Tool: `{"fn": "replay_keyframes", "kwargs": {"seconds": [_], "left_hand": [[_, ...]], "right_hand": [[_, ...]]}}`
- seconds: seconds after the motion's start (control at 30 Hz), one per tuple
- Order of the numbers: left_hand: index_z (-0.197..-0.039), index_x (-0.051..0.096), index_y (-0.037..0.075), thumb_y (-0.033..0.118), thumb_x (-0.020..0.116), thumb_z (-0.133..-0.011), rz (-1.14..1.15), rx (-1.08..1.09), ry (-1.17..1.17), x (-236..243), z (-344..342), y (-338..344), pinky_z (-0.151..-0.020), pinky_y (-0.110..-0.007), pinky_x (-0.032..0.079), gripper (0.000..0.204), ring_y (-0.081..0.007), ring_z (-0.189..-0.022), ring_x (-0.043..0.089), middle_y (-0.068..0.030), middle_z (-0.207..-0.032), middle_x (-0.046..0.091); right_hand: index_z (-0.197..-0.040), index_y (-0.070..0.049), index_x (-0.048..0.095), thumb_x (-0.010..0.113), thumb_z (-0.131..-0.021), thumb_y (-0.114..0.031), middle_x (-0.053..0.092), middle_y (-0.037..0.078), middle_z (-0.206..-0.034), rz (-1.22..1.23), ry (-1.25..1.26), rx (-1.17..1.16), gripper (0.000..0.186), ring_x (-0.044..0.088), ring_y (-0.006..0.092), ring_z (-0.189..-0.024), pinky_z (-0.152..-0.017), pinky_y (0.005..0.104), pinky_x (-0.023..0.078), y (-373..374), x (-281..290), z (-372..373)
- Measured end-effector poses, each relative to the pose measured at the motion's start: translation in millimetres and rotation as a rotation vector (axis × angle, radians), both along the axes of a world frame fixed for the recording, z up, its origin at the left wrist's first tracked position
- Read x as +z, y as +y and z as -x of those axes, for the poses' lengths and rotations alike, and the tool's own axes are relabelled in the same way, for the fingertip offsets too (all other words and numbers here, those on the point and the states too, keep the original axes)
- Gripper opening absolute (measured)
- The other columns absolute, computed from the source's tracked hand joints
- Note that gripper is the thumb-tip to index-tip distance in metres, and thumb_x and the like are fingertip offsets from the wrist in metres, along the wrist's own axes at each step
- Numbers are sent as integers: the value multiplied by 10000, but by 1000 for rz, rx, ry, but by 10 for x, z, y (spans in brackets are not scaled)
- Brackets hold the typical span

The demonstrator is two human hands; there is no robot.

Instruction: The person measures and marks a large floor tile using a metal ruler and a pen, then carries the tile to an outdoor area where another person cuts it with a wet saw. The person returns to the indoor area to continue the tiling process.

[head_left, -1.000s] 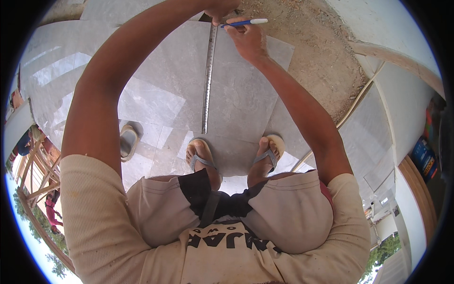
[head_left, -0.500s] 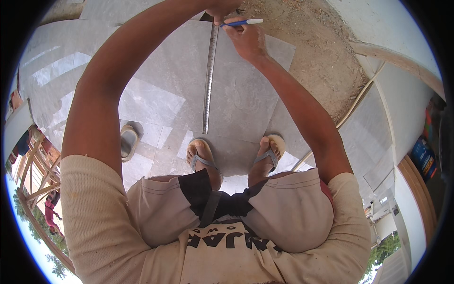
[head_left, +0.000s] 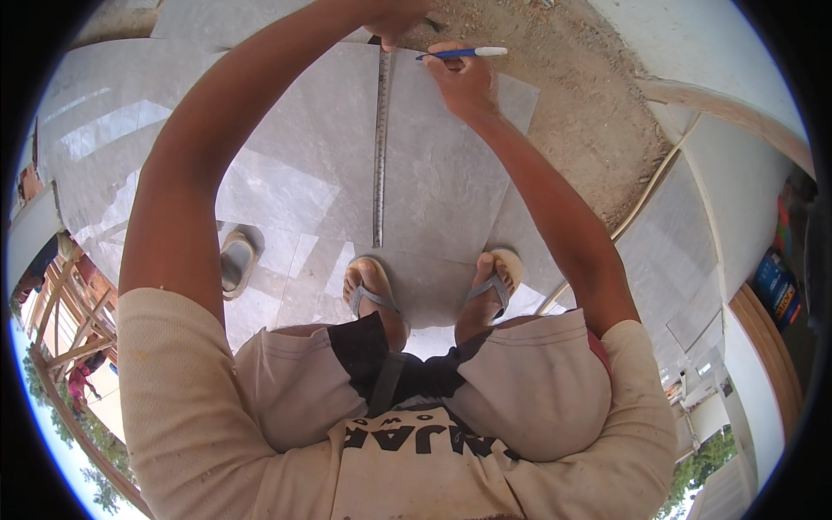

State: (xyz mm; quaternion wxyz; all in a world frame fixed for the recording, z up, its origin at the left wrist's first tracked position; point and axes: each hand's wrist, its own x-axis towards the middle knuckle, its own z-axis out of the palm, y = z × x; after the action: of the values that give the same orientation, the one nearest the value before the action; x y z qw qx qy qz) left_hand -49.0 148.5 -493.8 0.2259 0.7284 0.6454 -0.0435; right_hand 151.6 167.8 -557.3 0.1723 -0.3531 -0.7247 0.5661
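Note:
A long metal ruler (head_left: 380,147) lies on a large grey tile (head_left: 442,165), running from its far edge toward my feet. My left hand (head_left: 397,16) is closed at the ruler's far end, with a fingertip down at that end; the upper picture edge cuts off part of the hand. Beside that hand a small dark piece shows, too little of it to name. My right hand (head_left: 472,87) pinches a blue pen (head_left: 459,54) with a white end. The pen's tip points left, over the tile's far edge and apart from the ruler.
My sandalled feet (head_left: 373,286) stand at the near end of the ruler. A loose sandal (head_left: 237,264) lies to the left on shiny tiles. Bare sandy ground (head_left: 581,104) borders the tile at the far right, beside a pale wall (head_left: 711,43). Another person (head_left: 81,381) is at the far left.
My right hand has moved right and slightly nearer with the pen, away from the ruler. The ruler's far end and my left hand have shifted a little left.

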Motion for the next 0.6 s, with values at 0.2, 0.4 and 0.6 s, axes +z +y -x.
{"fn": "replay_keyframes", "kwargs": {"seconds": [0.2,0.4,0.6], "left_hand": [[-1256,625,136,332,673,-842,605,103,243,450,390,-140,-870,-422,503,461,-283,-928,674,-199,-989,691],[-793,698,-11,94,795,-681,178,340,104,747,549,-1085,-735,-347,496,181,-230,-805,594,-88,-806,623],[-829,712,-10,94,754,-760,53,822,-185,706,474,-1516,-516,-268,423,131,-115,-576,538,-47,-721,617]], "right_hand": [[-1021,-41,645,638,-893,-136,651,35,-803,291,80,-66,160,628,109,-730,-678,251,520,-47,281,-559],[-1043,-16,626,602,-928,-105,655,60,-845,359,-1,-143,147,640,111,-735,-687,247,555,-70,405,-1343],[-1056,-7,624,619,-912,-109,653,64,-854,335,-32,-319,176,648,116,-728,-685,246,554,150,422,-1890]]}}
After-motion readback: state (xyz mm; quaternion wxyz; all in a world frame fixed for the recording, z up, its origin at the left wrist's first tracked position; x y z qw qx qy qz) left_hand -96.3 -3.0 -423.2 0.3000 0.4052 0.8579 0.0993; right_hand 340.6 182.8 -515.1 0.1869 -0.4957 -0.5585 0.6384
